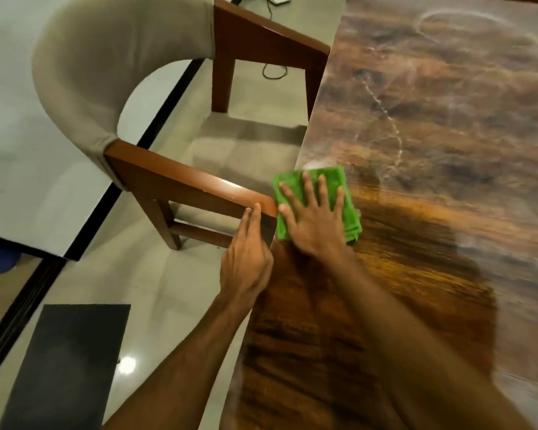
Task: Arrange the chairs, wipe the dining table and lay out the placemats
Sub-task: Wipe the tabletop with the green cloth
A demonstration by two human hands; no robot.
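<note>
The right hand (pixel 314 225) lies flat, fingers spread, pressing a folded green cloth (pixel 320 200) onto the glossy wood-grain desk (pixel 432 150) at its left edge; its grip is open. The left hand (pixel 246 259) rests at that same edge, fingertips touching the near wooden armrest of the beige upholstered chair (pixel 106 76), its grip loosely curled around nothing. No writing or labels are readable anywhere.

Right hand (pixel 312 225) flat on green cloth (pixel 317 193), left hand (pixel 246 259) on chair armrest (pixel 193 184)
</note>
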